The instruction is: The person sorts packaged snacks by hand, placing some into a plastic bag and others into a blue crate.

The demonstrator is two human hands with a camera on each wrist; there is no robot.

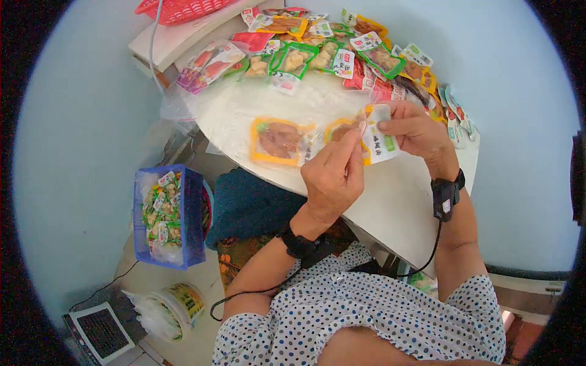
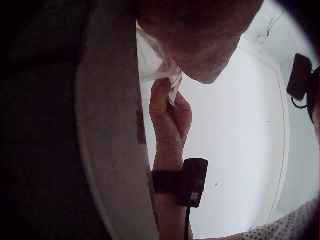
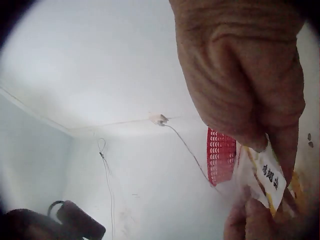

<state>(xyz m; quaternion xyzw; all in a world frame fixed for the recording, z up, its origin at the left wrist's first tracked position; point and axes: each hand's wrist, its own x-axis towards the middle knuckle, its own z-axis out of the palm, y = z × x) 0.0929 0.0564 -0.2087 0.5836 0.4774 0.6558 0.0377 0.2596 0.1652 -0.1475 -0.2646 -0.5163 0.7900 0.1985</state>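
Observation:
Above the white table, my right hand (image 1: 421, 131) pinches a yellow-and-white snack packet (image 1: 383, 137) at its upper right part. My left hand (image 1: 334, 177) pinches the edge of clear plastic around that packet, its thumb and fingertips close together. A second yellow-edged packet (image 1: 279, 140) with brown contents lies to the left, under or inside clear plastic. In the right wrist view the white packet (image 3: 270, 175) shows between the two hands. The left wrist view shows my right hand (image 2: 170, 112) holding plastic and the packet's edge.
Many colourful packets (image 1: 323, 55) lie along the table's far edge. A red basket (image 1: 183, 9) stands at the upper left. Below left are a blue crate (image 1: 194, 219) of packets, a bucket (image 1: 183, 305) with a plastic bag, and a black-and-white device (image 1: 104, 331).

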